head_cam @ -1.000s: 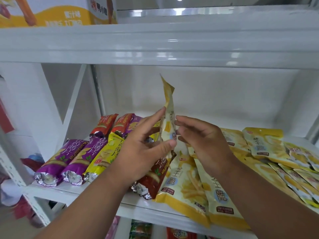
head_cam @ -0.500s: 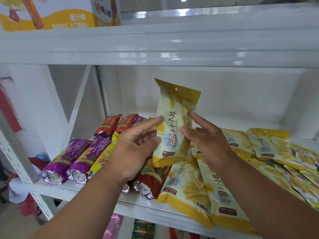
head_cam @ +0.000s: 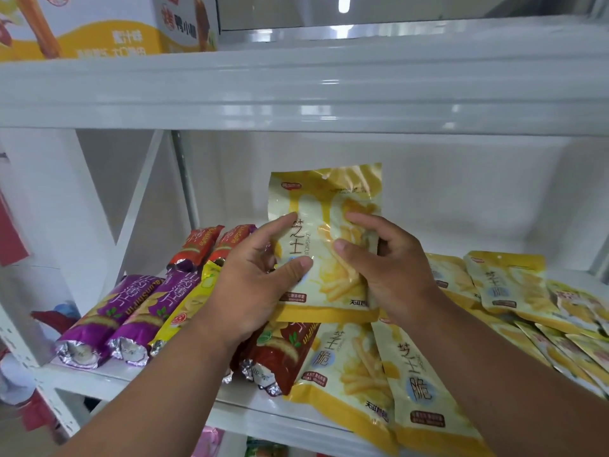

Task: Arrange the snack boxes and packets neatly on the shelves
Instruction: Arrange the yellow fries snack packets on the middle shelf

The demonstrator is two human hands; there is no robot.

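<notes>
Yellow foil marks the packet (head_cam: 324, 245) at the centre of the frame, held upright and face-on above the middle shelf (head_cam: 158, 379). The left hand (head_cam: 253, 285) grips its left edge, thumb pressed across the front and the other fingers (head_cam: 280, 222) curled behind. The right hand (head_cam: 385, 265) pinches the right edge the same way, thumb on the printed face. Gripping both edges keeps the limp packet flat and square, probably so it can be lowered in line with the matching packets below.

Two of those matching packets (head_cam: 379, 380) lie face up at lower centre, bottoms hanging over the shelf lip. A looser spread of the same kind (head_cam: 514, 291) fans out toward the right edge of the frame, overlapping and skewed, so that group looks unsorted as yet. To the left lie foil-ended tubes: purple ones (head_cam: 115, 318) side by side, a yellow one (head_cam: 188, 308) next to them, red ones (head_cam: 204, 245) behind, and a dark red one (head_cam: 280, 354) under the left wrist. They lie lengthwise, ends facing out, likely so that they stay packed in a row.

An orange and white snack box (head_cam: 99, 24) stands on the upper shelf (head_cam: 329, 87) at upper left. More goods show below, too cropped to name.
</notes>
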